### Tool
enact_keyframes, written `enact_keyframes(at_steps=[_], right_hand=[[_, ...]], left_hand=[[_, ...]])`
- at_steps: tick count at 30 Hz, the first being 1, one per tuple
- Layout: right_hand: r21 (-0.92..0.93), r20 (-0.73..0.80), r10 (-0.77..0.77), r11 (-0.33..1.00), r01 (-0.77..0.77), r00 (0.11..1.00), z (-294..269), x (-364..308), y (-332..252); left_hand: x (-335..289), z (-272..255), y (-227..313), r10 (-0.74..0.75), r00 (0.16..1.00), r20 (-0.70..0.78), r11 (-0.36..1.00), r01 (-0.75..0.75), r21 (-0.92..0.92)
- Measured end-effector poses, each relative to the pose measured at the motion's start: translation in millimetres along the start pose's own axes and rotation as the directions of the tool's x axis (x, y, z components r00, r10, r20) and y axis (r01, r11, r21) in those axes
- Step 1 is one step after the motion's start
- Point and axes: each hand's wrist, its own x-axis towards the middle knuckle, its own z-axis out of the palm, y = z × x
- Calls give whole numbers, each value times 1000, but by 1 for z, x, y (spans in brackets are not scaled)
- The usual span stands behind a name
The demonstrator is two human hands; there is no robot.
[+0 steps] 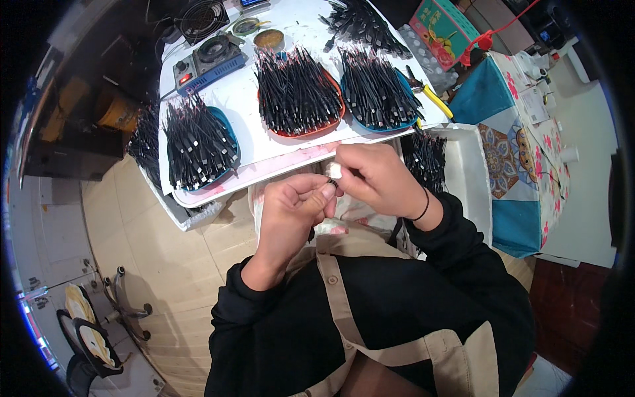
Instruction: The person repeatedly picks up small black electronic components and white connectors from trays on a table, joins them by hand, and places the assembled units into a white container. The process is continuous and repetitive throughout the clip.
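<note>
Above my lap, in front of the table edge, both hands meet at chest height. My left hand (296,204) is closed, thumb against the forefinger, on a thin black cable (333,182); a dark end of it seems to hang below the palm. My right hand (377,177) is pinched right beside it, fingertips touching or almost touching the cable. A small white piece (335,171) shows at the right fingertips; whether it is held or wrapped round a finger, I cannot tell. Cut black cables (297,92) with flat metal plugs fill the nearest tray, a red one (342,112).
Blue trays of similar cables stand left (233,132) and right (411,123). Yellow-handled pliers (436,102) lie at the right edge. A small heater (215,56) with a red switch and a round tin (269,40) stand behind. More cables (360,26) lie loose at the back.
</note>
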Motion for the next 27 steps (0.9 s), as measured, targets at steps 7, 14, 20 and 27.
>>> enact_keyframes(at_steps=[7,14,20,27], right_hand=[[104,-9,88,991,-86,996,-48,-16,-2],[-88,50,-377,921,380,925,-40,-15,-27],[-94,79,-424,898,430,902,-38,-13,-34],[60,107,-280,960,274,954,-34,-16,-25]], left_hand=[[-24,-8,15,-56,997,57,998,58,-35],[-33,-2,21,-91,990,110,996,93,-11],[-35,-2,25,-113,984,136,994,113,2],[-30,1,14,129,981,146,969,-156,193]])
